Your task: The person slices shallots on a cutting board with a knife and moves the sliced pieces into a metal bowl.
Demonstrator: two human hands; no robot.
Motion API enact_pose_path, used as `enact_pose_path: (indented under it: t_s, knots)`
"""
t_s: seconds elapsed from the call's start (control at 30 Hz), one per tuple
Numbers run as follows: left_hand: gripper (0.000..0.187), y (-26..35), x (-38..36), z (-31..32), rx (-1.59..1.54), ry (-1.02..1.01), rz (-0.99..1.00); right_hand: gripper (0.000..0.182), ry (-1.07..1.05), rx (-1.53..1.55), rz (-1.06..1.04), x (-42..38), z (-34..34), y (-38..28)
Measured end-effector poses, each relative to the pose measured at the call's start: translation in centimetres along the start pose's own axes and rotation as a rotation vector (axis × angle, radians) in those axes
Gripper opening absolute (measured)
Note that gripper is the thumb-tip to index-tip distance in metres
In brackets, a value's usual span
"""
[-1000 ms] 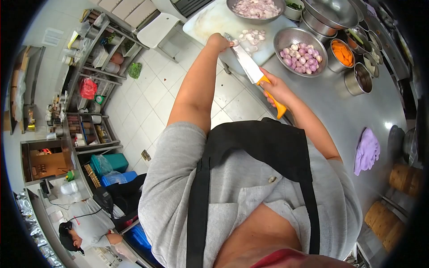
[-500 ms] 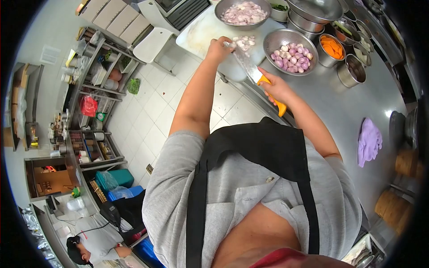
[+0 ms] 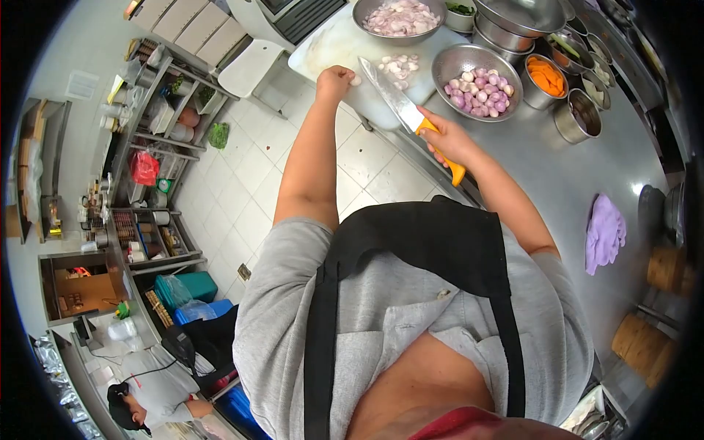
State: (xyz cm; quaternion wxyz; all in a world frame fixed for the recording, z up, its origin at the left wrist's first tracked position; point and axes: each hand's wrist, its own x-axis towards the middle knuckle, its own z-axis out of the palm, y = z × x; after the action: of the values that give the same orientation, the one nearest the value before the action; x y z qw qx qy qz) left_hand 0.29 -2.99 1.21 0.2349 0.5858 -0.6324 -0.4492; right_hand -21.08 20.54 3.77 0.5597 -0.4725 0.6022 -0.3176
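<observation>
My right hand (image 3: 445,139) is wrapped round the yellow handle of a kitchen knife (image 3: 396,99), its wide blade slanting up and left over the white cutting board (image 3: 330,48). My left hand (image 3: 335,83) is closed at the board's near edge, with a pale peeled shallot (image 3: 356,80) at its fingertips. Just right of the blade lies a small pile of cut shallots (image 3: 400,68). Behind it a metal bowl holds sliced shallots (image 3: 403,17). To the right, a perforated metal bowl (image 3: 442,64) contains whole peeled purple shallots (image 3: 480,92).
Metal pots stand along the steel counter (image 3: 543,169), one with orange carrot pieces (image 3: 545,76), another with dark contents (image 3: 577,117). A purple cloth (image 3: 606,233) lies further right. Shelving (image 3: 165,132) lines the left side, and another person (image 3: 158,381) is at lower left.
My left hand has moved left, away from the knife tip, with the peeled shallot now showing at its fingers. The knife blade has swung slightly up and left.
</observation>
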Motion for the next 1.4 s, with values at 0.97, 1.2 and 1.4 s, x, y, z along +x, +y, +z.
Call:
enact_pose_path:
  t_s: [0.97,1.2,1.4]
  knots:
    - [0.03,7.9,-3.0,4.7,1.173,-0.405,0.45,0.052,-0.034,0.235,-0.032,-0.1,3.4,2.9]
    - [0.019,8.9,-0.8,2.9,0.825,-0.061,0.567,0.052,0.069,0.112,-0.072,-0.7,2.6,0.7]
    - [0.037,6.4,-3.6,1.5,-0.171,0.46,0.431,0.052,0.04,0.193,-0.091,-0.1,0.2,-0.3]
